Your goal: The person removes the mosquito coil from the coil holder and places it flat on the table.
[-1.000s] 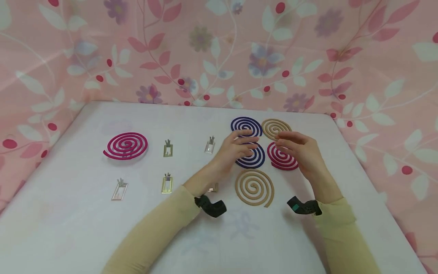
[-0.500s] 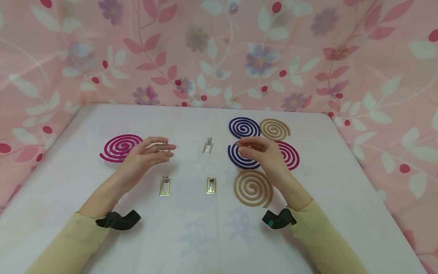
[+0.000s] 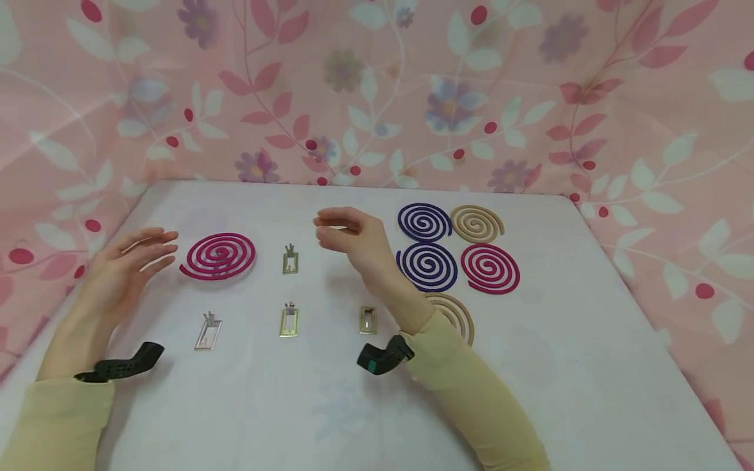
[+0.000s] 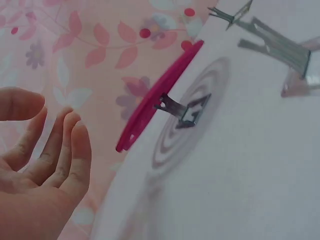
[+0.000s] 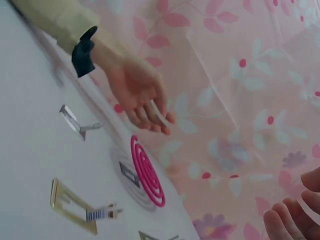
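Observation:
My left hand [image 3: 120, 275] hovers just left of a pink mosquito coil [image 3: 220, 253], fingers loosely bent and holding nothing. That coil rests raised on a small metal coil stand [image 4: 172, 106], its shadow falling on the tabletop below. My right hand [image 3: 360, 245] is in the air at the middle of the table, fingers relaxed around nothing. A gold stand [image 3: 290, 250] with upright prongs lies between the pink coil and my right hand. Nearer me are a silver stand [image 3: 209, 320], a gold stand [image 3: 289, 313] and a flatter gold one [image 3: 368, 310]. My right hand and forearm hide part of the table.
On the right lie several flat coils: two blue coils [image 3: 424, 222], a second pink coil [image 3: 489, 269], a tan coil [image 3: 477, 224] and another tan coil [image 3: 465, 320] partly behind my right sleeve. A floral cloth [image 3: 377, 98] hangs along the white table's [image 3: 565, 392] back edge.
Both hands have swept left: my left hand from beside the blue coils, across the pink coil, to its left; my right hand from above the right-hand coils to mid-table. The coils stay put.

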A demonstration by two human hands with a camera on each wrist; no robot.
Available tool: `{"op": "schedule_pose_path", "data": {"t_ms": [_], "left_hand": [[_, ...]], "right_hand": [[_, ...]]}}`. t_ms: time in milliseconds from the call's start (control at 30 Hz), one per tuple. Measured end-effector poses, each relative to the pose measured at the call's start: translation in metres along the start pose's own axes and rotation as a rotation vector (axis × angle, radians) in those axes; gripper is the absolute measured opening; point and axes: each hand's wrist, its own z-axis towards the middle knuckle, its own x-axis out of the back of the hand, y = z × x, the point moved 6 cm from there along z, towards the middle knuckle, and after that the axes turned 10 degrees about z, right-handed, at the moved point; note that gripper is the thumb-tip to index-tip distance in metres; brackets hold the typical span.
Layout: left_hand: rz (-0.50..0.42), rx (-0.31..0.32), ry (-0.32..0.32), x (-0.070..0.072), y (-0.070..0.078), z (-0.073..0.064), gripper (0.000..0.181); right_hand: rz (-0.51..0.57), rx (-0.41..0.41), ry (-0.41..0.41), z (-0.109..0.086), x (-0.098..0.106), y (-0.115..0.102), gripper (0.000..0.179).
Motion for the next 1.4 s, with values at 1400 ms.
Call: {"op": "schedule_pose_path", "data": {"t_ms": [1400], "left_hand": [[-0.063,0.198,0.048,0.024,-0.045,-0.009,0.042]], "right_hand": [[0.393,-0.212,0.514,0.004,-0.124,0.125,0.030]]}}
